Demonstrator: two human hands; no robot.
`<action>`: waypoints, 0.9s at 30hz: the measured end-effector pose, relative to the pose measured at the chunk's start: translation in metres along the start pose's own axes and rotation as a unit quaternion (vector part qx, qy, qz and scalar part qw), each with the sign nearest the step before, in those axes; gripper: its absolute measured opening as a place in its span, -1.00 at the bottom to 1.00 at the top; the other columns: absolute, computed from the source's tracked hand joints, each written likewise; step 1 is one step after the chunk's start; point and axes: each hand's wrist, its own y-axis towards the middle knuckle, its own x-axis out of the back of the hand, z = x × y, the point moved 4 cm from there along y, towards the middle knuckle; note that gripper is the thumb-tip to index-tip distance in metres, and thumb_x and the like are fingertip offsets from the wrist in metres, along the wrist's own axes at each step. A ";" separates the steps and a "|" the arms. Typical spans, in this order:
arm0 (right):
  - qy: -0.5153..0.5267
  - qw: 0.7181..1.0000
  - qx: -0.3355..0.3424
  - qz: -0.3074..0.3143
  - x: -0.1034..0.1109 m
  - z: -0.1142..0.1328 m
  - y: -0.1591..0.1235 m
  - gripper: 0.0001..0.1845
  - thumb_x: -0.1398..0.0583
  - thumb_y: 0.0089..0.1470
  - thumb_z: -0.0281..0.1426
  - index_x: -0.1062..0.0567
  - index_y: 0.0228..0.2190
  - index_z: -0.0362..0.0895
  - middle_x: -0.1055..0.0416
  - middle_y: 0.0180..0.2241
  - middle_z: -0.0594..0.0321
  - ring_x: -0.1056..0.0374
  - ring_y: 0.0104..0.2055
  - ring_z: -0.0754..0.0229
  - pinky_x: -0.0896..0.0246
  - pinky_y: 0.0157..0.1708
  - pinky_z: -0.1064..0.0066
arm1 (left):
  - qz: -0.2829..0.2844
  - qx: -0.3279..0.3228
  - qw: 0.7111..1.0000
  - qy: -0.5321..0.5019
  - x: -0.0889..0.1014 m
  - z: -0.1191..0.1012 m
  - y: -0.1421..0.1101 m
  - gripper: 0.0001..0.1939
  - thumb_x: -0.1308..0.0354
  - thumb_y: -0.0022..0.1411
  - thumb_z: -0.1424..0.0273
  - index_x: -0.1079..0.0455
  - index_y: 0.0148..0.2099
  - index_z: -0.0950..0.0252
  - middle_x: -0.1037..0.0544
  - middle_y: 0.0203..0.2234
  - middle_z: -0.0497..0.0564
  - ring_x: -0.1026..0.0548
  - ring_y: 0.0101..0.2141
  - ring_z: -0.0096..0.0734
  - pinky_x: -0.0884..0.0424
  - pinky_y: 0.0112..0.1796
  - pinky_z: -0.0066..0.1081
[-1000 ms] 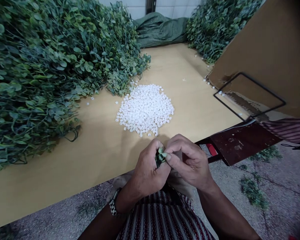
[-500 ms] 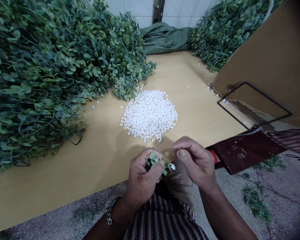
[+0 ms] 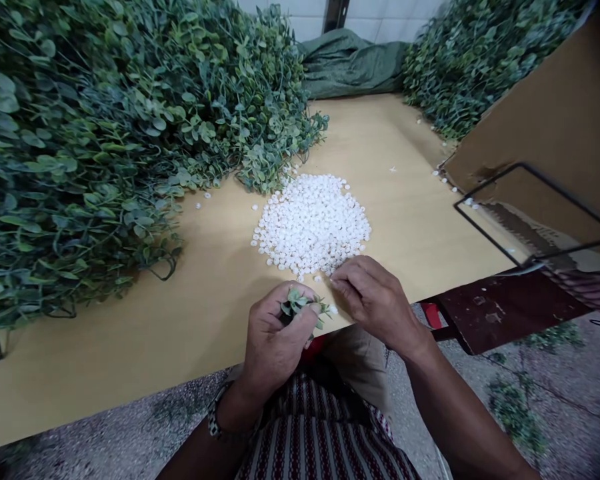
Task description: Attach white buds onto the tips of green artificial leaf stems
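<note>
curling its fingers tight, the left hand (image 3: 275, 340) grips a small leafy sprig (image 3: 300, 305), whose green tips and a white bit at its end poke out above the thumb. the right hand (image 3: 373, 300) sits just beside it, fingertips pinched at the near edge of the heap of white pieces (image 3: 313, 223); whether they have one i cannot tell. beyond both hands, the heap lies on the yellow table (image 3: 130, 320), foliage piles (image 3: 105, 133) farther off.
</note>
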 end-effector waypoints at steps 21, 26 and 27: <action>0.553 0.769 -0.306 -0.102 -0.016 0.008 -0.038 -0.77 -0.35 0.01 -0.22 -0.47 -0.46 -0.09 -0.30 -0.54 0.35 -0.14 -0.52 0.33 -0.07 -0.54 0.48 | 0.040 -0.068 0.996 0.050 -0.027 -0.004 -0.007 -0.92 -0.14 0.03 0.48 -0.38 -0.49 0.29 -0.32 -0.65 -0.15 -0.19 -0.64 -0.60 -0.15 -0.59 -0.52; 0.523 0.795 -0.285 -0.111 -0.014 0.007 -0.038 -0.81 -0.32 0.05 -0.25 -0.47 -0.45 -0.09 -0.32 -0.52 0.34 -0.17 -0.49 0.31 -0.10 -0.50 0.48 | 0.030 -0.078 0.994 0.063 -0.027 -0.003 -0.006 -0.91 -0.14 0.05 0.46 -0.36 -0.49 0.28 -0.30 -0.65 -0.14 -0.22 -0.61 -0.56 -0.16 -0.57 -0.51; 0.517 0.802 -0.277 -0.112 -0.013 0.008 -0.038 -0.83 -0.31 0.07 -0.27 -0.47 -0.44 -0.09 -0.33 -0.51 0.34 -0.18 -0.48 0.31 -0.11 -0.48 0.48 | 0.027 -0.081 0.994 0.068 -0.026 -0.004 -0.006 -0.90 -0.14 0.05 0.46 -0.36 -0.50 0.29 -0.30 -0.65 -0.14 -0.23 -0.61 -0.55 -0.16 -0.56 -0.50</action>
